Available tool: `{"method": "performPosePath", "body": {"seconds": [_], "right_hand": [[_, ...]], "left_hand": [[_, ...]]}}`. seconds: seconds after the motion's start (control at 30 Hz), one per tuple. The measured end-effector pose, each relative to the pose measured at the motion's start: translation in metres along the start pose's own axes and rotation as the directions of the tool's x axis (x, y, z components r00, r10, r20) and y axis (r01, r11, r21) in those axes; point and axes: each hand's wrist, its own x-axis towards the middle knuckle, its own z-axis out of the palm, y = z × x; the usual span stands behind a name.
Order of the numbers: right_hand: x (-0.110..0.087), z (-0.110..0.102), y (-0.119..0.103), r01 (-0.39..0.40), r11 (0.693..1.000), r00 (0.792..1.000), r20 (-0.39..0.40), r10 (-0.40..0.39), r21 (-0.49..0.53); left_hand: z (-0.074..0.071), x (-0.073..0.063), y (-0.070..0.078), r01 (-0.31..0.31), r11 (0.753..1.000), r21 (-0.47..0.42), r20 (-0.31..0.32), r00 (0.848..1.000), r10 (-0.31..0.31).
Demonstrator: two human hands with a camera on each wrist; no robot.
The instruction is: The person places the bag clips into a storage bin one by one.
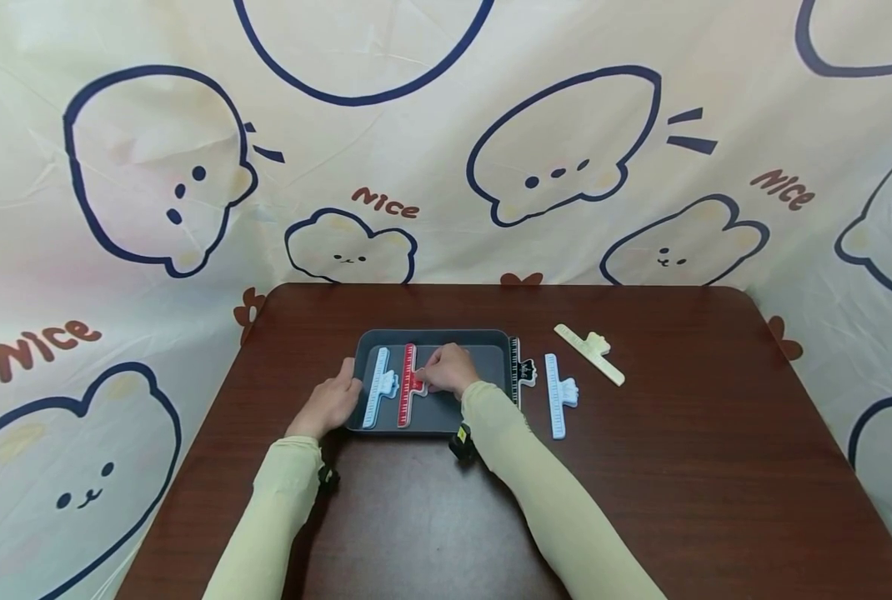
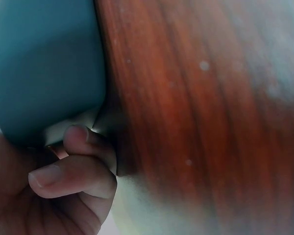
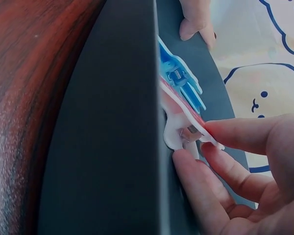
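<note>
- Right hand [image 1: 449,369] pinched the handle of the red clip [image 1: 408,385], which lay in the grey tray [image 1: 434,337] just beside the light blue clip [image 1: 379,388].
- Left hand [image 1: 333,402] gripped the tray's left rim, fingers curled on it.
- Risk judged: the pinch sat on the small handle only; a slip could drop the red clip onto its neighbour.
- Risk judged: the right sleeve [image 1: 491,417] crossed the tray's right edge near the black clip [image 1: 517,371]; a careless withdrawal could drag that clip across the table [image 1: 716,467].
</note>
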Motion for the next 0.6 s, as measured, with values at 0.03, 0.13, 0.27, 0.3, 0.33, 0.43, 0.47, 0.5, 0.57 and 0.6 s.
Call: {"method": "performPosePath", "body": {"seconds": [0.03, 0.13, 0.27, 0.3, 0.33, 0.43, 0.47, 0.5, 0.57, 0.6], "right_hand": [[0.0007, 0.0002, 0.0001, -0.003, 1.0, 1.0, 0.001, 0.003, 0.0], [0.0014, 0.0006, 0.0, -0.003, 1.0, 1.0, 0.005, 0.003, -0.001], [-0.0007, 0.0003, -0.0007, 0.008, 1.0, 1.0, 0.007, -0.008, 0.01], [-0.0013, 0.0004, -0.0007, 0.013, 1.0, 1.0, 0.007, -0.013, 0.015], [-0.0017, 0.0006, -0.0007, 0.017, 1.0, 1.0, 0.007, -0.018, 0.021], [-0.002, 0.0016, -0.0006, 0.024, 0.999, 1.0, 0.008, -0.025, 0.04], [-0.0018, 0.002, -0.0004, 0.027, 0.998, 1.0, 0.009, -0.027, 0.049], [-0.0015, 0.0024, -0.0002, 0.028, 0.998, 1.0, 0.009, -0.028, 0.055], [-0.0015, 0.0028, -0.0004, 0.029, 0.998, 1.0, 0.009, -0.03, 0.062], [-0.0014, 0.0028, -0.0004, 0.03, 0.998, 0.999, 0.009, -0.031, 0.062]], "left_hand": [[0.0002, 0.0, 0.0003, 0.001, 1.0, -0.002, 0.001, 1.0, -0.001], [0.0002, 0.0001, 0.0007, 0.002, 1.0, -0.001, 0.003, 1.0, -0.002], [-0.0003, -0.0006, 0.0008, 0.0, 1.0, 0.002, 0.0, 1.0, 0.0], [-0.0003, -0.0007, 0.0006, 0.001, 1.0, 0.001, 0.0, 1.0, -0.001], [-0.0002, -0.0009, 0.0005, 0.001, 1.0, 0.0, 0.0, 1.0, -0.001], [-0.0002, -0.0013, 0.0003, -0.002, 1.0, -0.003, 0.002, 1.0, 0.002], [-0.0003, -0.0015, 0.0004, -0.002, 1.0, -0.004, 0.002, 1.0, 0.002], [-0.0003, -0.0015, 0.0004, -0.002, 1.0, -0.004, 0.004, 1.0, 0.002], [-0.0007, -0.0019, 0.001, -0.002, 1.0, -0.003, 0.004, 1.0, 0.002], [-0.0008, -0.002, 0.0012, 0.003, 1.0, -0.005, 0.003, 1.0, -0.003]]}}
